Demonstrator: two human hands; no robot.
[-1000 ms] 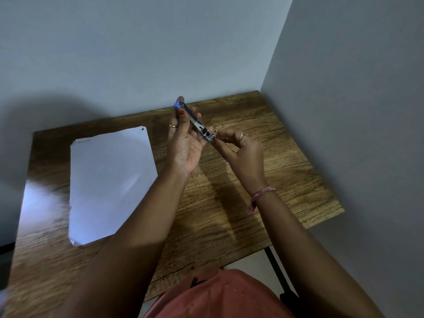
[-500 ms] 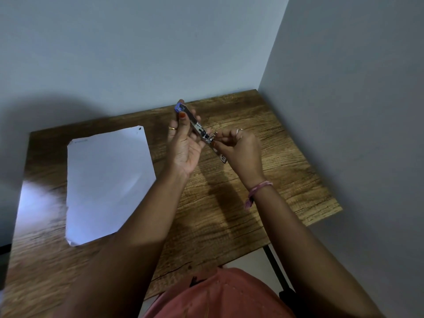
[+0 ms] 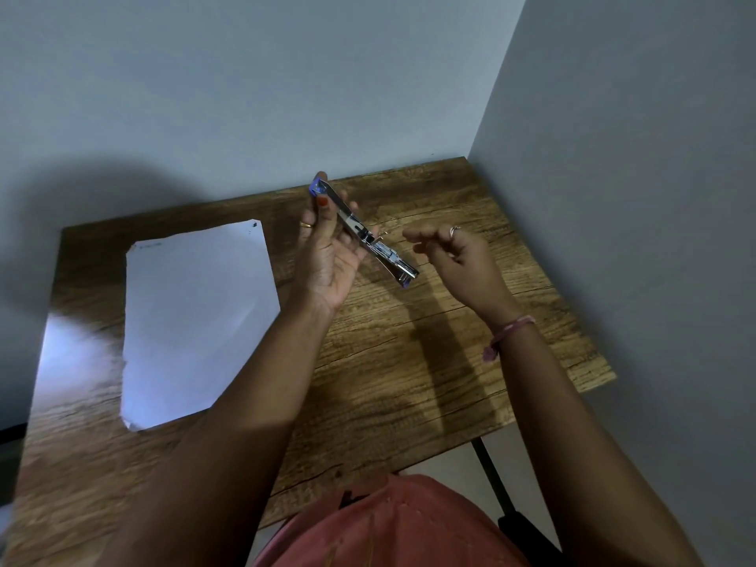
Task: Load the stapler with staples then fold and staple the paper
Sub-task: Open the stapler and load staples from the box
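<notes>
My left hand (image 3: 329, 255) holds a small metal stapler (image 3: 365, 235) with purple ends above the table, hinged wide open so its bare metal channel faces up. The stapler slants from upper left to lower right. My right hand (image 3: 458, 263) hovers just right of the stapler, apart from it, fingers loosely curled with nothing visible in them. I cannot make out any staples in the channel. A white sheet of paper (image 3: 192, 317) lies flat on the left part of the wooden table (image 3: 409, 382).
The table stands in a corner, with a grey wall (image 3: 245, 96) behind and another (image 3: 634, 198) close on the right. A pink garment (image 3: 388, 525) and a dark table leg (image 3: 491, 476) show at the near edge.
My right hand was pinched at the stapler's middle; it has let go and drawn back to the right. The stapler's lower end now shows free.
</notes>
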